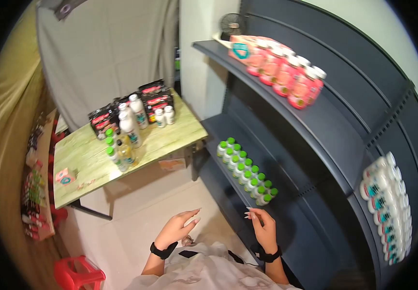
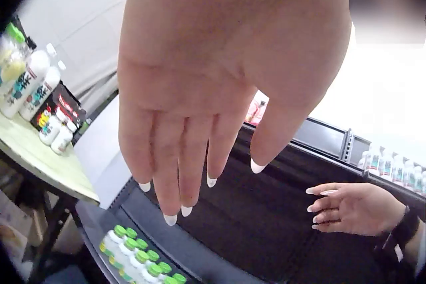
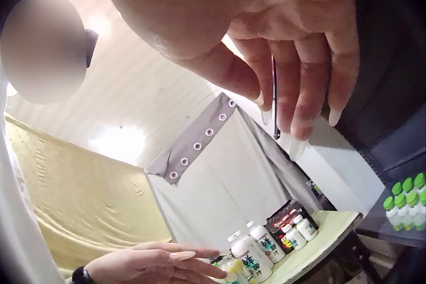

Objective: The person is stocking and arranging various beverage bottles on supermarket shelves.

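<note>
My left hand is held out in front of my body, its fingers extended and nothing in it; the left wrist view shows its palm with the thumb apart. Opposite it, my right hand hangs loosely bent near the lower shelf, touching no goods. Between its fingers in the right wrist view shows a thin dark line, which I cannot identify. Green-capped white bottles stand in rows on the lower shelf, beyond the right hand.
Pink bottles and a pink box stand on the upper shelf, white bottles at far right. A table at left bears bottles and black packs. A red stool is at lower left.
</note>
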`<state>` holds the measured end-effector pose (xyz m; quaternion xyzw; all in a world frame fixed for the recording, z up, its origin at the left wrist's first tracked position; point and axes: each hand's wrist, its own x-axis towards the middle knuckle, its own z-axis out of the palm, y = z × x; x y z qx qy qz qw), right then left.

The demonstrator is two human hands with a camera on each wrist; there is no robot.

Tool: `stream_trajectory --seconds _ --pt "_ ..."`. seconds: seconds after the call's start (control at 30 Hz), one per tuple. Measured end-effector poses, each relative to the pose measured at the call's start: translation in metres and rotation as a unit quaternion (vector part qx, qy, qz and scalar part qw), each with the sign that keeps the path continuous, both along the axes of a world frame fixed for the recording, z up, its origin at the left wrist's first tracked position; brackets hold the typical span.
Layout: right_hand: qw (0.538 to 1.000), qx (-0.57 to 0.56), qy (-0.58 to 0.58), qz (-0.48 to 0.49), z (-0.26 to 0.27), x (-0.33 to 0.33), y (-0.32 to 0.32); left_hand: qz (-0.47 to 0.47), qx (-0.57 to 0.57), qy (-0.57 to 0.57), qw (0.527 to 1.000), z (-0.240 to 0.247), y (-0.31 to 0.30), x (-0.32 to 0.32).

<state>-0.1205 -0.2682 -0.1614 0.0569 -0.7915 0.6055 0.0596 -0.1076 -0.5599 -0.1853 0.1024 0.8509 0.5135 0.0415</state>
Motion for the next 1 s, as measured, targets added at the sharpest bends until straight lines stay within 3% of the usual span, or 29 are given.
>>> stream_trajectory --seconds 0.17,0.3,0.5,0.7,0.8,1.0 --pt "0.996 0.060 0.047 0.045 -0.022 -0.053 -0.091 0.066 -0.047 0.012 0.997 0.006 -0.082 -0.003" --pt "0.987 0.097 0.061 0.109 -0.010 -0.076 -0.160 0.118 -0.052 0.002 0.992 -0.002 -0.132 -0.011" --pt "0.973 0.126 0.032 0.188 -0.023 -0.128 -0.187 0.146 -0.023 -0.024 0.989 -0.024 -0.156 -0.057" --pt "0.980 0.088 -0.042 0.174 -0.059 -0.214 -0.181 0.140 -0.021 -0.013 0.990 -0.038 -0.169 -0.148" --pt "0.976 0.136 0.002 0.168 -0.061 -0.270 -0.199 0.146 -0.063 0.027 0.987 -0.056 -0.187 -0.201" --pt "0.962 0.120 0.039 0.243 -0.064 -0.393 -0.274 0.193 -0.026 -0.010 0.981 -0.063 -0.220 -0.307"
